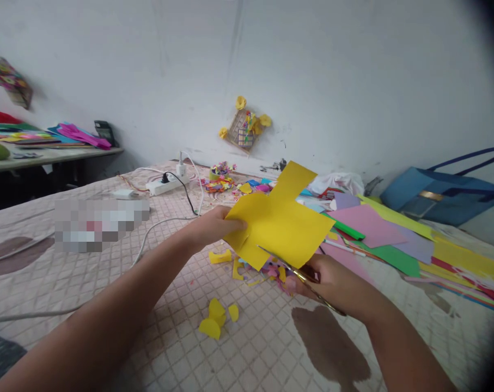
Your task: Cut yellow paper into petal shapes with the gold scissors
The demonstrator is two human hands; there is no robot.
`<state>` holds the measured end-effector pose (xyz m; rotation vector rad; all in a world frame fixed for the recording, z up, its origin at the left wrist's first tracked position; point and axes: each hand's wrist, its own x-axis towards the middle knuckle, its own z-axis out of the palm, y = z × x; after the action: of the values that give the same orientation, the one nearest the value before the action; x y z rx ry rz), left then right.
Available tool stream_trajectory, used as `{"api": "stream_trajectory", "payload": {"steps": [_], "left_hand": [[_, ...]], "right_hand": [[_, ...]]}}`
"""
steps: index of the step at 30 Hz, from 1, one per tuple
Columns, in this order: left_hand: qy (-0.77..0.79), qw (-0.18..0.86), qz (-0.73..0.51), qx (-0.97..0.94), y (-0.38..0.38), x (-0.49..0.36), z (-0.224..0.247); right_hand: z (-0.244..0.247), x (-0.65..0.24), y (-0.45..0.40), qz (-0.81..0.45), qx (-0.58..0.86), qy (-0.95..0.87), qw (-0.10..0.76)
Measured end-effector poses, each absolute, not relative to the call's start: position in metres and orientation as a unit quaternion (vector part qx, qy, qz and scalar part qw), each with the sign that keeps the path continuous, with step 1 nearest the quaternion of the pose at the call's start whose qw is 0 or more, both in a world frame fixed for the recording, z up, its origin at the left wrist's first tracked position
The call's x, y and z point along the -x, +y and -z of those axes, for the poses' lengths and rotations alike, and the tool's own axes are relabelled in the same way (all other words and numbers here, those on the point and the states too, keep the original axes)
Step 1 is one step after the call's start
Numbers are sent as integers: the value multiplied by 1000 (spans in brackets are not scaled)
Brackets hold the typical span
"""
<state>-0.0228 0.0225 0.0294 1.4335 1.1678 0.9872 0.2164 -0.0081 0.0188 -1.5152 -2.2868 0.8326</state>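
Note:
A large yellow sheet (283,223) with cut edges is raised above the table in the middle. My left hand (214,226) is closed on its left edge, thumb on top. My right hand (318,280) has its fingers wrapped round the handles of gold-coloured scissors (299,272). One scissor blade lies over the lower edge of the sheet. Below the sheet are yellow offcuts (220,257) and small pink and purple scraps. Nearer to me, several small yellow pieces (216,313) lie on the quilted cloth (181,348).
A white power strip (169,184) with plugs and cables stands at the back left. Coloured sheets (369,226) and a blue bag (418,193) lie at the right. Small paper flowers (220,171) stand behind the sheet. A side table (54,158) is at the far left.

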Motion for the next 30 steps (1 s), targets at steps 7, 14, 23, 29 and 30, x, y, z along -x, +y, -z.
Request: {"api": "stream_trajectory", "payload": {"steps": [7,14,23,29,30], "left_hand": [[470,505,-401,-603,22,23,-30],[456,516,-385,-615,23,24,-28],[449,518,-386,-617,26,25,-25],[457,520,-394,-604,27,23,-25],[452,524,-392,-606,27,23,-25]], "right_hand": [[-17,-218,-6,-295,513,-794,138],[-18,-219,-6,-295,514,-795,132],[-19,-220,-4,-341,506,-782,129],[-11,-225,1,-358,516,-767,129],[-10,-225,1,-359,517,-767,127]]}}
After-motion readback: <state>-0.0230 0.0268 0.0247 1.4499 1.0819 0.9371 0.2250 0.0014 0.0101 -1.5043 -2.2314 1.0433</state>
